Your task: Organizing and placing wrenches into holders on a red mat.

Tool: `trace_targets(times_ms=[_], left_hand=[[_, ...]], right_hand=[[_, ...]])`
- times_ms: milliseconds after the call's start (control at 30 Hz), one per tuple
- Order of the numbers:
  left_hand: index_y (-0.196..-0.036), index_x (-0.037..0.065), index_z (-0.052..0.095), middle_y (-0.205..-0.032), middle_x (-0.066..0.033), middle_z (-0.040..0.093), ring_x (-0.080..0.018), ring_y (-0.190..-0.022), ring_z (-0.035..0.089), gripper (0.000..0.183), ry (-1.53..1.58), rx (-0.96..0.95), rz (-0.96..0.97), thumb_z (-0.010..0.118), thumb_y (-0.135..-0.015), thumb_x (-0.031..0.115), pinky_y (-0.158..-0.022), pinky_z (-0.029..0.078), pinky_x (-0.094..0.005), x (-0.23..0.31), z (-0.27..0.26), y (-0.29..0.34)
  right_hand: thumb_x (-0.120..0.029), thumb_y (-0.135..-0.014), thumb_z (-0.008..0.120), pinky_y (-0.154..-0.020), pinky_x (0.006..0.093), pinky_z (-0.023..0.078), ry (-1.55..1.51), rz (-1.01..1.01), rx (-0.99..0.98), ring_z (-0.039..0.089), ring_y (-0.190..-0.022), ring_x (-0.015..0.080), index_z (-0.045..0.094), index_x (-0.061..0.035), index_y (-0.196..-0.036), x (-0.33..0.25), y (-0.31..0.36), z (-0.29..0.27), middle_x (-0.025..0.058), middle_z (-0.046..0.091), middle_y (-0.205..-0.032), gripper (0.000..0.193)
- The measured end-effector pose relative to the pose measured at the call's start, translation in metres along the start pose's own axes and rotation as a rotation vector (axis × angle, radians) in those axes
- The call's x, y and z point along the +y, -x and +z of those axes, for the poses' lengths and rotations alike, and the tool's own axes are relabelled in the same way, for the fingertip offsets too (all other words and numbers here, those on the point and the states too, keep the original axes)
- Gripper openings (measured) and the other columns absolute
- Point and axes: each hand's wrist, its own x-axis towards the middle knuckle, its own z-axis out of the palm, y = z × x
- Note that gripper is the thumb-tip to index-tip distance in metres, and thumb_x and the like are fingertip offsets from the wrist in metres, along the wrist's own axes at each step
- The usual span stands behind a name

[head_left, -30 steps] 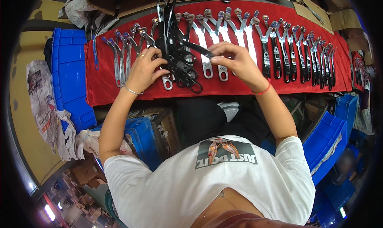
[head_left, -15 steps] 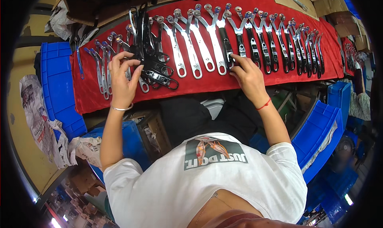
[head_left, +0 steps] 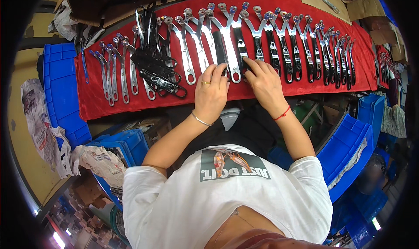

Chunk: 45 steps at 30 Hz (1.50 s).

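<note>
A row of Y-shaped metal handles (head_left: 187, 52) with looped lower ends lies across the red cloth. Those on the right wear black grip covers (head_left: 286, 61); several towards the left are bare silver. My left hand (head_left: 211, 92) is closed at the lower end of a black grip cover (head_left: 219, 48) lying along one silver handle; its fingertips are partly hidden. Beside it, my right hand (head_left: 266, 84) has bent fingers on the lower part of a black-covered handle (head_left: 240, 44). One bare handle (head_left: 233, 61) lies between my hands. Loose black grip covers (head_left: 159, 76) are heaped at the left.
The red cloth (head_left: 109, 111) covers the bench top. A blue crate (head_left: 65, 92) stands at its left end, another blue crate (head_left: 349, 146) at the right. Cardboard (head_left: 327, 2) lines the back. Crumpled paper (head_left: 39, 122) hangs at the far left.
My left hand has moved right from the heap of loose covers to the middle of the row, and a black cover now lies on a formerly bare handle. My right hand has shifted slightly.
</note>
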Motion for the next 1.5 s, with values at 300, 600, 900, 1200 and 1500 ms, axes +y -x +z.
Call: trace_targets(times_ms=[300,600,900,1200,1500], left_hand=[[-0.089,0.003,0.064,-0.137,-0.0108,0.055,-0.0295,-0.125,0.048,0.017,-0.062,-0.01,-0.016,0.075,-0.077,0.01,-0.096,0.046,-0.0397,-0.008,0.018,0.004],[-0.088,0.003,0.06,-0.137,-0.018,0.055,-0.0299,-0.131,0.048,0.018,-0.136,-0.062,0.012,0.073,-0.08,0.012,-0.1,0.045,-0.0412,-0.011,0.022,0.002],[-0.087,0.001,0.06,-0.127,-0.0238,0.059,-0.0338,-0.12,0.056,0.017,-0.185,-0.027,0.113,0.068,-0.081,0.014,-0.101,0.048,-0.0413,-0.017,0.026,-0.005],[-0.101,0.002,0.066,-0.108,-0.0114,0.065,-0.0301,-0.1,0.059,0.02,0.066,0.226,-0.014,0.064,-0.081,0.006,-0.089,0.048,-0.0397,-0.103,-0.054,-0.014],[-0.109,0.01,0.067,-0.106,-0.0104,0.063,-0.0323,-0.1,0.059,0.026,-0.063,0.11,-0.121,0.07,-0.083,0.01,-0.088,0.048,-0.0418,-0.225,-0.074,-0.058]], right_hand=[[-0.007,-0.077,0.062,-0.091,0.0365,0.049,-0.009,-0.003,0.003,0.061,-0.108,0.0258,0.064,-0.0018,-0.082,0.003,0.003,0.001,0.0131,0.062,-0.122,0.007],[-0.007,-0.077,0.063,-0.091,0.0366,0.05,-0.001,-0.011,-0.02,0.061,-0.107,0.0257,0.063,-0.002,-0.081,0.002,-0.002,-0.002,0.0133,0.062,-0.122,0.007],[-0.012,-0.082,0.064,-0.099,0.0388,0.046,-0.009,-0.037,-0.121,0.057,-0.117,0.0265,0.062,-0.0044,-0.092,0.005,-0.01,-0.007,0.0113,0.062,-0.126,0.014],[-0.002,-0.075,0.065,-0.078,0.0377,0.05,-0.188,-0.098,0.011,0.061,-0.087,0.0256,0.065,-0.0049,-0.094,-0.029,-0.075,-0.007,0.0075,0.064,-0.094,0.019],[-0.012,-0.08,0.059,-0.071,0.0319,0.049,-0.03,-0.321,0.021,0.059,-0.096,0.0214,0.067,-0.007,-0.085,-0.11,-0.163,0.062,0.0065,0.058,-0.095,0.01]])
